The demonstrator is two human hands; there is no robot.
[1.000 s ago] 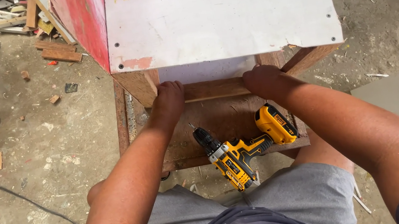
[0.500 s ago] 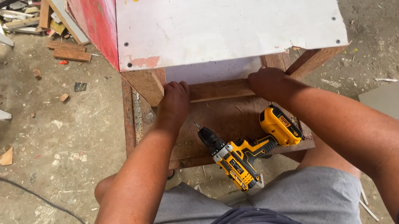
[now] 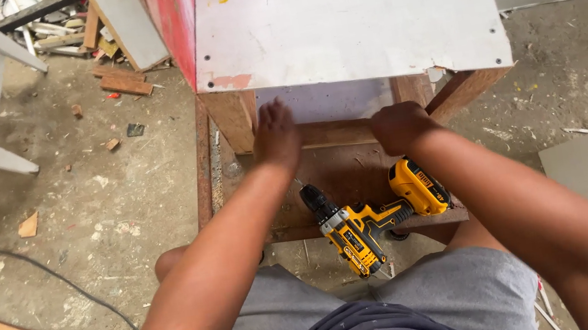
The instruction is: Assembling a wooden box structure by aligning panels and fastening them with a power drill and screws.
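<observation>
Pressing on wooden crosspiece [image 3: 336,134] under white panel [image 3: 342,16] of cabinet frame; left hand [image 3: 276,135] and right hand [image 3: 398,127] resting apart on it, whether fingers gripping cannot tell. Crosspiece looking stiff, rough, best taken near ends. Yellow drill [image 3: 374,219] lying on brown board [image 3: 341,174] below, concrete floor [image 3: 87,217] littering with scraps
</observation>
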